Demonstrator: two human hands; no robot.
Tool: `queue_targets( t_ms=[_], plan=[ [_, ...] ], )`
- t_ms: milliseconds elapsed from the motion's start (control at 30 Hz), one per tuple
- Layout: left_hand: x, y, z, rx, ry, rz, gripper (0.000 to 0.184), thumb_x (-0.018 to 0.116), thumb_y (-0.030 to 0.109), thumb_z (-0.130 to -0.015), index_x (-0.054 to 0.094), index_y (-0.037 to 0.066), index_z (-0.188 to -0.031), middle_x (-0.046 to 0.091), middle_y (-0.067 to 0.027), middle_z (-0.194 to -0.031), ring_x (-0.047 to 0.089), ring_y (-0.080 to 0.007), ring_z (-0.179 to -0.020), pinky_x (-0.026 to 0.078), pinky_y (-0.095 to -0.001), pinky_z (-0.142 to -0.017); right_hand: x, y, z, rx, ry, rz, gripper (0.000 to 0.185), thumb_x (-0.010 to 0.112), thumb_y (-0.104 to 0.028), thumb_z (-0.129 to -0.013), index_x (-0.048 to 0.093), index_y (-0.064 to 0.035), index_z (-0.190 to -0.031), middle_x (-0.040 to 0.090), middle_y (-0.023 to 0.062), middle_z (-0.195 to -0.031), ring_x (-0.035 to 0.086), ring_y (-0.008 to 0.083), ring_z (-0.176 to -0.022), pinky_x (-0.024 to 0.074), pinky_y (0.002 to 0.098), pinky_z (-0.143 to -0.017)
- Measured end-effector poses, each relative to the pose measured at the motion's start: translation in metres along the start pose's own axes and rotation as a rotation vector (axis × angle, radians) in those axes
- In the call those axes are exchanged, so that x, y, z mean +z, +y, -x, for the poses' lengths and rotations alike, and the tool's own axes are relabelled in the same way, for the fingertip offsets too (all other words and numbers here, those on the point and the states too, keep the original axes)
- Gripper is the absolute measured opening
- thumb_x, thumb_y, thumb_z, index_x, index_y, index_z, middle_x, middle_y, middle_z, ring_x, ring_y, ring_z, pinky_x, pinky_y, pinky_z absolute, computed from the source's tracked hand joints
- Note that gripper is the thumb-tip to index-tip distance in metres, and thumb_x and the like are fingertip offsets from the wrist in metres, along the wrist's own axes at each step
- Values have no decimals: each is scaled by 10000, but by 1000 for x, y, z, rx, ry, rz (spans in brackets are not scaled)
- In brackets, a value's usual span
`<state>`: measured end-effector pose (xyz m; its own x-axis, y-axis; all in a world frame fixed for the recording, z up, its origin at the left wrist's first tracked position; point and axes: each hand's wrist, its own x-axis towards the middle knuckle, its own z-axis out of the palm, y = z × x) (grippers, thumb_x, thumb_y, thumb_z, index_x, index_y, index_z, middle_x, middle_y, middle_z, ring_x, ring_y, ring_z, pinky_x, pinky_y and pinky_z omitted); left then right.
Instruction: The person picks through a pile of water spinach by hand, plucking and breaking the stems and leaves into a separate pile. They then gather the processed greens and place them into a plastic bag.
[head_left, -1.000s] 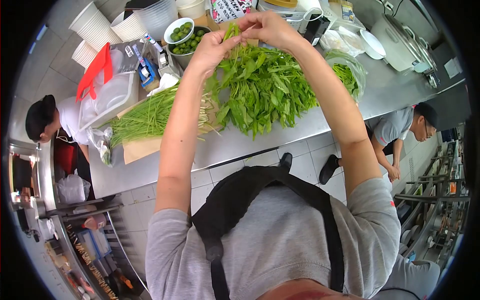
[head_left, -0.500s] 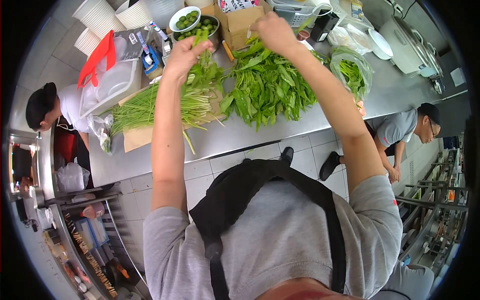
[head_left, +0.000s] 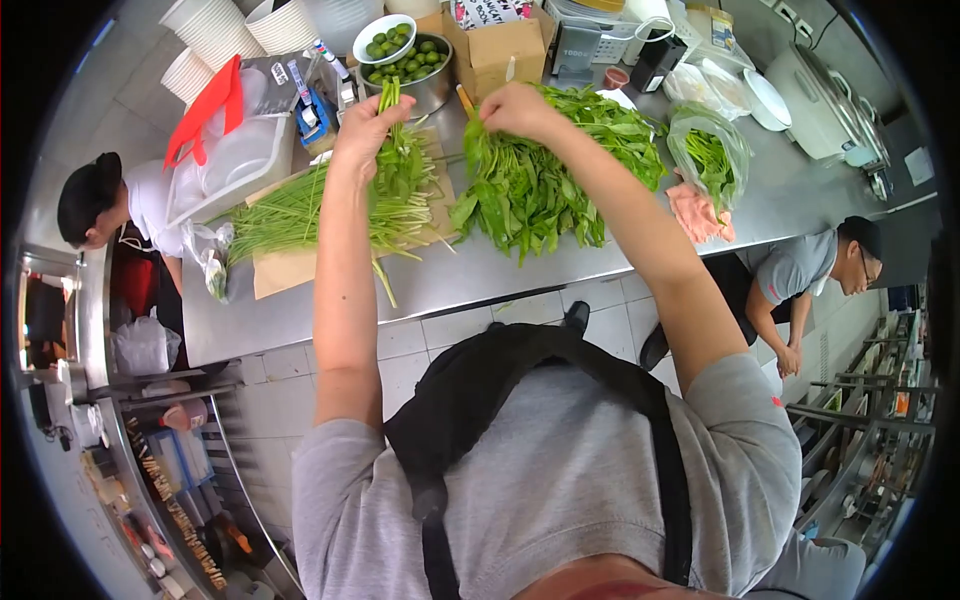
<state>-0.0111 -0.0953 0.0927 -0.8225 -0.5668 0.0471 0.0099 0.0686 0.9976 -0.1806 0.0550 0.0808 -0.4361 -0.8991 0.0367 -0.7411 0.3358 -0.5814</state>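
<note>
My left hand is closed round a small bunch of green stems, whose leaves hang down over the long thin stalks on brown paper. To the right, the fingers of my right hand are pinched at the upper left edge of a large pile of leafy greens. The fingertips meet a leaf or stem there. A plastic bag of greens lies right of the pile, with a pink cloth below it.
Behind the hands stand a metal pot of green fruits, a white bowl and a cardboard box. A white tray is at left. One person is at far left, another at right.
My hands have moved apart from their earlier meeting above the greens. My left hand went left with a bunch of stems, while my right hand came down to the pile's edge.
</note>
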Motion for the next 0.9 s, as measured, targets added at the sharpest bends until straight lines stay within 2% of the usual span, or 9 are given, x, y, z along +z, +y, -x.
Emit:
queue_targets(
  t_ms=[33, 100, 333, 433, 533, 700, 800, 867, 900],
  plan=[
    [-1, -9, -3, -48, 13, 57, 155, 625, 142, -737, 622, 42, -856, 572, -3, -712, 476, -67, -620, 355, -207, -563, -8, 3, 2, -7, -7, 7, 263, 647, -177, -619, 619, 3, -808, 618, 128, -802, 592, 225, -733, 462, 301, -662],
    [7, -26, -5, -78, 1, 58, 176, 623, 151, -736, 619, 47, -879, 581, -6, -731, 489, -73, -649, 366, -208, -591, -20, 6, 3, 37, 15, -441, 173, 625, -73, -642, 617, -5, -801, 615, 52, -736, 553, 135, -641, 436, 255, -614],
    [67, -31, -13, -194, -62, 345, 186, 650, 182, -735, 619, 43, -854, 597, -26, -757, 519, -93, -680, 405, -228, -632, -26, 3, 25, -48, -14, -613, 112, 583, 2, -672, 606, -36, -776, 588, -5, -699, 512, 56, -648, 402, 198, -599],
    [75, -26, -16, -240, -111, 499, 170, 650, 164, -733, 617, 44, -850, 596, -20, -765, 517, -84, -662, 397, -204, -611, -29, 6, 32, -150, -19, -324, 105, 573, -27, -691, 603, -30, -792, 595, 18, -689, 528, 88, -625, 423, 220, -606],
    [79, -17, -18, -130, -132, 288, 158, 649, 147, -732, 614, 46, -848, 596, -10, -756, 514, -75, -650, 392, -192, -595, -34, 9, 24, -105, 241, -329, 110, 572, -55, -700, 608, -34, -801, 612, 46, -713, 556, 117, -632, 436, 245, -619],
    [79, -10, -26, 29, -202, 25, 153, 638, 128, -731, 613, 24, -840, 598, 7, -742, 493, -48, -648, 384, -194, -624, -38, -15, 27, -13, 241, -205, 123, 548, -84, -708, 608, -31, -801, 623, 89, -744, 599, 185, -666, 453, 277, -629],
    [70, -17, -29, 22, -242, -199, 161, 635, 122, -731, 617, 24, -857, 593, 18, -753, 481, -44, -643, 378, -196, -626, -41, -13, 23, -37, 326, 182, 123, 548, -67, -665, 611, -50, -769, 616, 110, -741, 591, 237, -709, 464, 313, -632],
    [65, -26, -30, 16, -246, -229, 161, 638, 129, -730, 620, 32, -857, 587, 23, -742, 479, -48, -640, 377, -199, -622, -31, 3, 15, -177, 640, 579, 130, 544, -47, -623, 612, -77, -730, 599, 116, -745, 566, 272, -765, 469, 355, -645],
    [64, -27, -29, 11, -257, -257, 161, 641, 137, -730, 622, 41, -857, 580, 28, -730, 476, -52, -637, 375, -203, -618, -33, 7, 16, -179, 639, 577, 130, 544, -47, -623, 612, -77, -730, 599, 116, -745, 566, 272, -765, 469, 355, -645]
  ],
)
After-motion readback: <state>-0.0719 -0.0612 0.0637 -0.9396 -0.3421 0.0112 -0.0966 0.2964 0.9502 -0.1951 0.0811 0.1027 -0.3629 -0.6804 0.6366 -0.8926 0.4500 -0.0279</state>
